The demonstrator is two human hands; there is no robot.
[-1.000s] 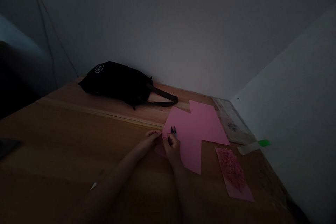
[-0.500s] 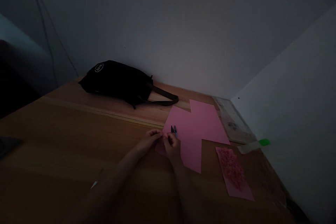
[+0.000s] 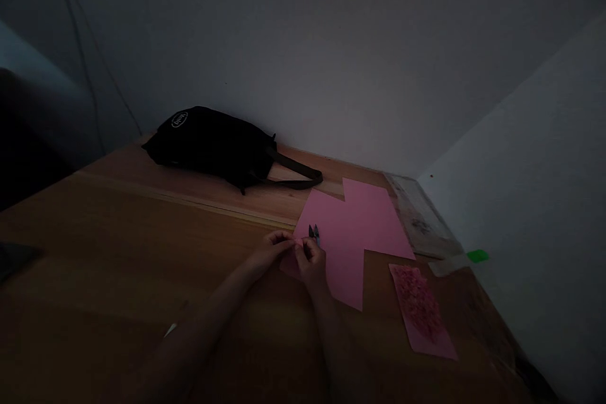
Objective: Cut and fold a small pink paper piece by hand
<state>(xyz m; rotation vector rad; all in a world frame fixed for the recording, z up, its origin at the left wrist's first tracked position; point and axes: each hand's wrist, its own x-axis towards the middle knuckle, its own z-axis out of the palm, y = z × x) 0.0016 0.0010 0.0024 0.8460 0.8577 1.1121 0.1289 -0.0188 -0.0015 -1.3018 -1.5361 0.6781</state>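
Close together, my left hand (image 3: 269,254) and my right hand (image 3: 312,265) pinch a small pink piece (image 3: 298,242) between their fingertips. Its exact kind is too small and dim to make out. Beneath and beyond the hands lie large pink sheets (image 3: 350,221), overlapping on the table. A pair of small dark-bladed snips (image 3: 314,231) rests on them just past my right fingers, its handles partly hidden by that hand. Off to the right, a heap of crinkled pink bits (image 3: 417,300) sits on a smaller pink sheet (image 3: 440,347).
A black bag (image 3: 208,145) with a strap lies against the back wall. On the right are a clear flat sheet or packet (image 3: 421,214) and a strip with a green end (image 3: 477,255). A dark flat object (image 3: 16,262) is at the left edge of the wooden table (image 3: 118,246).
Both hands hold nearly the same pose, still pinching the small pink piece. The view has shifted very slightly; nothing else has visibly moved.
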